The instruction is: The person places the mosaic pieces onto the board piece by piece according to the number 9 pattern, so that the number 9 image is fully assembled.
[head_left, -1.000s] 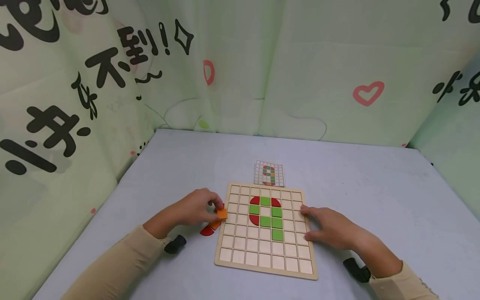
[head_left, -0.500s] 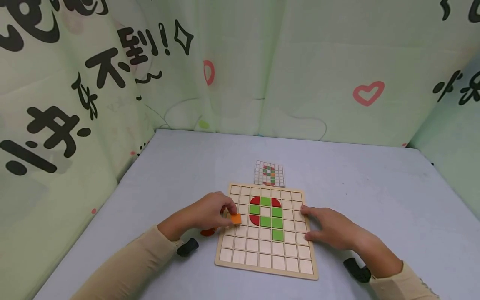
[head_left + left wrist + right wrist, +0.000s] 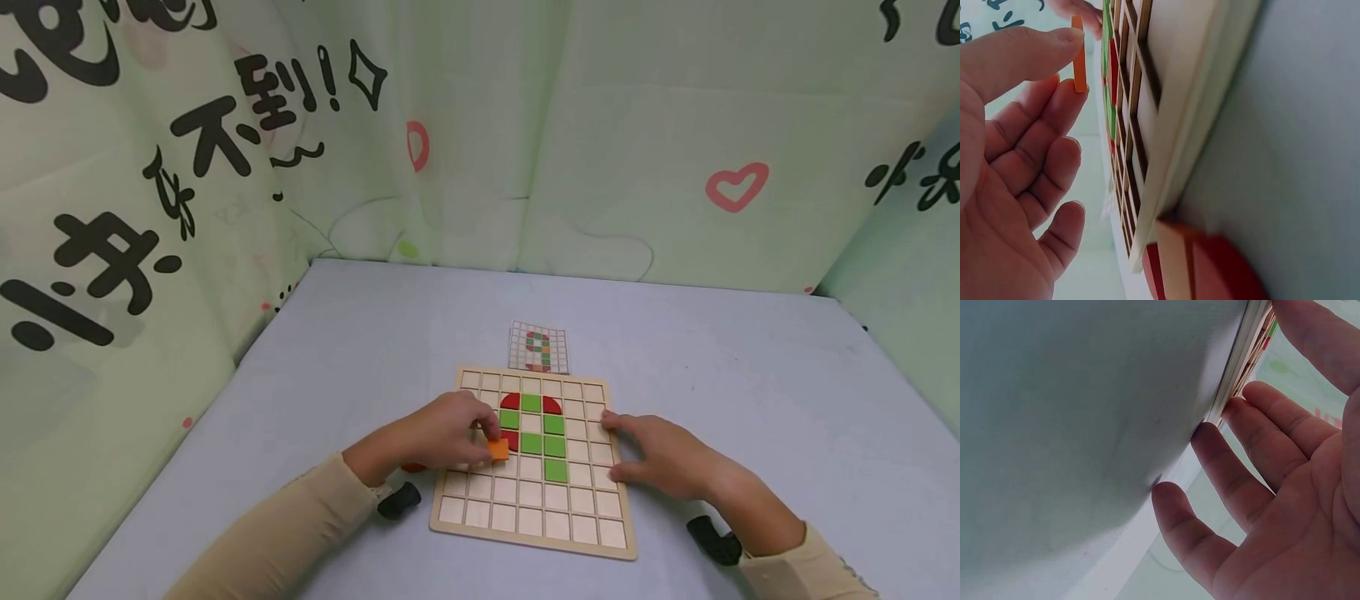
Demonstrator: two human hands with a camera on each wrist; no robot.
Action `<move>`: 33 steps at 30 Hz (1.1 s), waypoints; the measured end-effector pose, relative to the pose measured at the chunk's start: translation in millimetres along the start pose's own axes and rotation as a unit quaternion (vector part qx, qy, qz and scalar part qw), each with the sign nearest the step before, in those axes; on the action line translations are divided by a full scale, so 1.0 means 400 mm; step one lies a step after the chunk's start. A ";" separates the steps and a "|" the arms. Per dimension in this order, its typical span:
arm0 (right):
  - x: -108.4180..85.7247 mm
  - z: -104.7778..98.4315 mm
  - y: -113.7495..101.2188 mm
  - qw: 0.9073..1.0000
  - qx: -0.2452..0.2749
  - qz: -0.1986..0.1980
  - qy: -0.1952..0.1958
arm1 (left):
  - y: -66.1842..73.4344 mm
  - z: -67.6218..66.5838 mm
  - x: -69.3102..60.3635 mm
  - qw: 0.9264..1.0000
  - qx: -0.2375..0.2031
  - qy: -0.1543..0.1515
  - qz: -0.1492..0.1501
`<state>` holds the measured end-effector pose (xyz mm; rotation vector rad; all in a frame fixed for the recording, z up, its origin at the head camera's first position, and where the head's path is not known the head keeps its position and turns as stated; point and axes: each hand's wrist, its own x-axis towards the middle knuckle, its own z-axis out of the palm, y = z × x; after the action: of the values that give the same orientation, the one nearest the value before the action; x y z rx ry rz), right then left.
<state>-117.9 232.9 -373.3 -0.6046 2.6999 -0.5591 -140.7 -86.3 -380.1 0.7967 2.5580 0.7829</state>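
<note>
Between thumb and fingers my left hand (image 3: 446, 429) pinches an orange square tile (image 3: 498, 450), held over the left part of a wooden grid board (image 3: 480, 531). In the left wrist view the tile (image 3: 1079, 56) is seen edge-on, above the board's surface. Green tiles (image 3: 554, 447) and red rounded tiles (image 3: 552, 405) sit in cells around the board's middle. My right hand (image 3: 667, 454) rests at the board's right edge, its thumb and fingertips touching the frame, fingers loosely extended.
Behind the board lies a small printed pattern card (image 3: 538, 347). Left of the board, partly hidden by my left hand, are loose red pieces (image 3: 413, 468); the left wrist view shows an orange piece (image 3: 1175, 259) among them. A printed curtain (image 3: 600, 125) stands behind the table.
My left hand has carried the orange tile rightward, from beside the board's left edge to over the grid near the lower red tile. The right hand has stayed still.
</note>
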 end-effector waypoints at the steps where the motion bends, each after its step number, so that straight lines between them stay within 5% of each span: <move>1: 0.000 0.000 0.000 1.000 0.001 0.000 0.001 | 0.003 0.002 0.001 1.000 0.000 -0.001 0.002; 8: 0.000 -0.001 0.003 1.000 -0.001 -0.007 0.002 | 0.020 0.019 0.008 1.000 0.001 -0.005 0.000; 33: 0.000 0.002 0.003 1.000 0.004 -0.002 0.001 | 0.088 0.044 0.040 0.995 0.042 -0.016 0.088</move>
<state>-118.0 233.6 -374.6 -0.6086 2.6972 -0.5713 -130.5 -45.1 -375.4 1.0655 2.5308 0.7117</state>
